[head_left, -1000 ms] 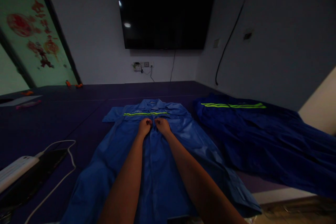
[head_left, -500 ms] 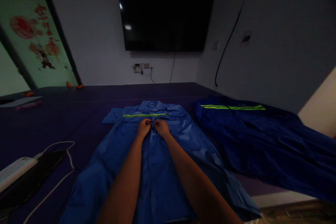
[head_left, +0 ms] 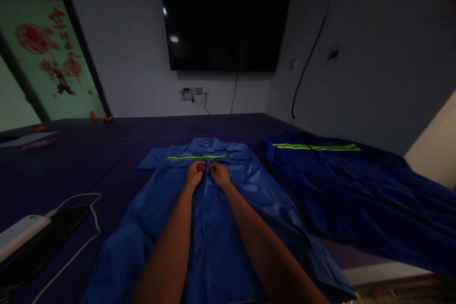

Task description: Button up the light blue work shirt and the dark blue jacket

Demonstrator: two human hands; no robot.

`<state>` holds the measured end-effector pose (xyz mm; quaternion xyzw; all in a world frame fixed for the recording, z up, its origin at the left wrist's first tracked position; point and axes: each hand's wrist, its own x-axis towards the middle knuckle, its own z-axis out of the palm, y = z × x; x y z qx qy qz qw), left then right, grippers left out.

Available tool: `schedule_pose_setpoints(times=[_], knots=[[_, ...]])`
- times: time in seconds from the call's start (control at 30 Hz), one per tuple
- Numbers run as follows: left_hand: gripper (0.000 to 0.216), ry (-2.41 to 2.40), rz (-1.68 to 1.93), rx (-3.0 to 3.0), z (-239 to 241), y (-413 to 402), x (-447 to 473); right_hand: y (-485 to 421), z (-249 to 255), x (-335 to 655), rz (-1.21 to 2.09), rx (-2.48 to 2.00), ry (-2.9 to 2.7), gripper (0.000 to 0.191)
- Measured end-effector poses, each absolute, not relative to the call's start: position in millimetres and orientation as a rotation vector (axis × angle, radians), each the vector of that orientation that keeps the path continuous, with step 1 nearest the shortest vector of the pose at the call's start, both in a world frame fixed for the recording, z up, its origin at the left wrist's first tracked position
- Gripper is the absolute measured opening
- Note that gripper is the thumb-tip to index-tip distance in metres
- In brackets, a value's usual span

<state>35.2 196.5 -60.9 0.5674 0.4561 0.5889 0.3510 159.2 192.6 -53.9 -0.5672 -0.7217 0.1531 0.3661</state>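
A blue work shirt (head_left: 228, 237) with a yellow-green stripe across the chest lies spread front side up, its collar pointing away from me. Both hands are at its front placket, just below the stripe. My left hand (head_left: 195, 172) has its fingers curled and pinched at the left side of the placket. Close beside it, my right hand (head_left: 219, 173) pinches the placket's right side, fingers bent inward. The small part of the cloth between the fingertips is too dark to make out, and any button there cannot be seen.
A darker blue garment (head_left: 342, 185) with yellow-green stripes lies to the right, over the edge of the purple surface (head_left: 117, 152). At left are a white power bank or adapter (head_left: 23, 232) with a white cable (head_left: 96, 213) and a black flat object (head_left: 67, 223). A television (head_left: 228, 23) hangs ahead.
Both hands stay at the same spot on the placket, with only slight finger movement. The view has tilted up very slightly.
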Motion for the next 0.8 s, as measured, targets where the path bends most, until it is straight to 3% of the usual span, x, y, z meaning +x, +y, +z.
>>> schedule_pose_setpoints(times=[0.8], knots=[[0.036, 1.254, 1.544, 1.456, -58.6, 194.4, 37.8, 196.7, -58.3, 159.4, 0.421, -1.404, -1.83, 0.015]])
